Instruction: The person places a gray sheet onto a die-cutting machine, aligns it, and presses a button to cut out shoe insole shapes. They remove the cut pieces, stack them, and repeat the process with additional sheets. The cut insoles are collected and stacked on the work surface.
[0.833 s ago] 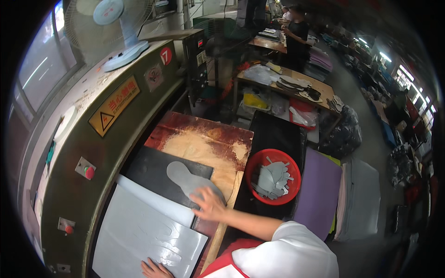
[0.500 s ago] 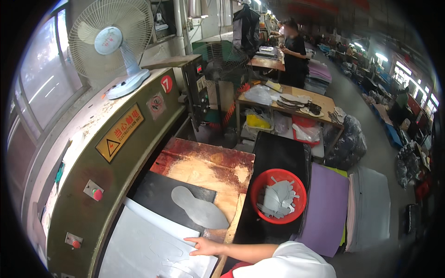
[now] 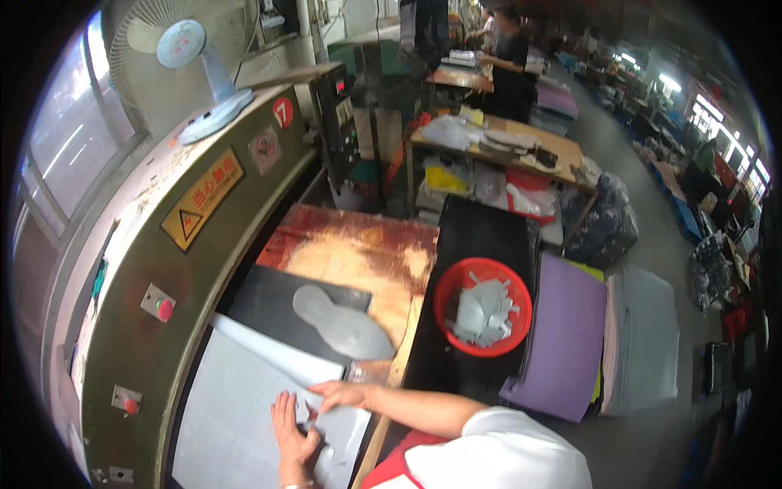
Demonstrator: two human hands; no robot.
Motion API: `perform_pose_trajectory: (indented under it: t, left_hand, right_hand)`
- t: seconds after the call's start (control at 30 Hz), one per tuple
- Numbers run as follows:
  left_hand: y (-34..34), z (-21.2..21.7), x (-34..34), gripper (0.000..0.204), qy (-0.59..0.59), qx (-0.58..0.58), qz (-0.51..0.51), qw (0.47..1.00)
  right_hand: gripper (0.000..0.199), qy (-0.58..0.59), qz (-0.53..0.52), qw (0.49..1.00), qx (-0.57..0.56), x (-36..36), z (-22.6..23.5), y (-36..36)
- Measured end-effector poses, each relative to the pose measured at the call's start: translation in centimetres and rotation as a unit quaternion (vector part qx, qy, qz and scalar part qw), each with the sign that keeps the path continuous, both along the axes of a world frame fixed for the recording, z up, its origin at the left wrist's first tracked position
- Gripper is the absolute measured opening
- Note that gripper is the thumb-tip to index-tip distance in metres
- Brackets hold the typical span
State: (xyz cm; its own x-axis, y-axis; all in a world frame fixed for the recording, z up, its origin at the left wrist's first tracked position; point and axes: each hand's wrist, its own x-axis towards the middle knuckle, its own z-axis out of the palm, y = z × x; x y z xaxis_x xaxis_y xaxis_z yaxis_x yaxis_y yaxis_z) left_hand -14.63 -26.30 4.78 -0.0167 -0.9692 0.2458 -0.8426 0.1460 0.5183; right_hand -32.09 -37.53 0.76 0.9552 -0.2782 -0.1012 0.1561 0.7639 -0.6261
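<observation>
A large light-grey sheet (image 3: 232, 399) lies on the machine's bed, with cut lines and dark gaps near its right side. Flat on this sheet rests my left hand (image 3: 292, 432), fingers stretched out and thumb apart. Just to its right, my right hand (image 3: 342, 395) pinches a bit of the sheet beside a gap; the fingertips are small, and the exact piece is hard to make out. Beyond both hands, a grey sole-shaped piece (image 3: 342, 324) lies across a black pad (image 3: 269, 297) and the wooden board (image 3: 350, 236).
The green machine beam (image 3: 220, 269), with red buttons and a fan (image 3: 181, 45) on top, runs along the left. A red basin (image 3: 482, 346) of grey scraps stands on a black surface to the right. Purple sheets (image 3: 562, 334) and grey sheets (image 3: 648, 342) are stacked beyond it.
My left hand has come into view onto the sheet. My right hand has gone from pointing at the sheet's edge to pinching beside the cut gaps. The view has shifted slightly.
</observation>
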Motion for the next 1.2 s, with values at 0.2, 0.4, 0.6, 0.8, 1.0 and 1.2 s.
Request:
perform_pose_trajectory:
  t: [0.2, 0.4, 0.6, 0.8, 1.0, 1.2]
  left_hand:
    - [-1.8, -1.6, 2.1, 0.056, 0.062, -0.048, -0.008, 0.997]
    - [-3.8, 7.0, 10.4, 0.035, 0.496, -0.252, 0.279, 0.783]
    - [-1.4, 18.8, 18.5, 0.025, 0.361, -0.435, 0.192, 0.802]
    - [2.7, 11.1, 9.4, 0.041, -0.034, -0.308, 0.106, 0.945]
    - [6.8, 1.0, 1.7, 0.055, -0.001, -0.056, -0.113, 0.992]
    - [6.4, 1.5, 2.9, 0.050, -0.004, -0.057, -0.110, 0.992]
  right_hand:
    - [0.042, 0.298, -0.098, 0.870, -0.380, -2.5, 1.8, 2.0]
    - [0.021, 0.331, -0.228, 0.908, -0.119, -5.0, 2.3, 5.4]
    - [0.012, 0.232, -0.331, 0.914, -0.023, -5.1, 1.9, 7.1]
    - [0.043, 0.135, -0.229, 0.959, 0.098, -2.6, 3.7, 12.1]
    - [0.034, 0.088, -0.237, 0.946, 0.205, -0.3, 2.6, 14.1]
    - [0.036, 0.022, -0.216, 0.952, 0.218, 0.6, 2.1, 14.1]
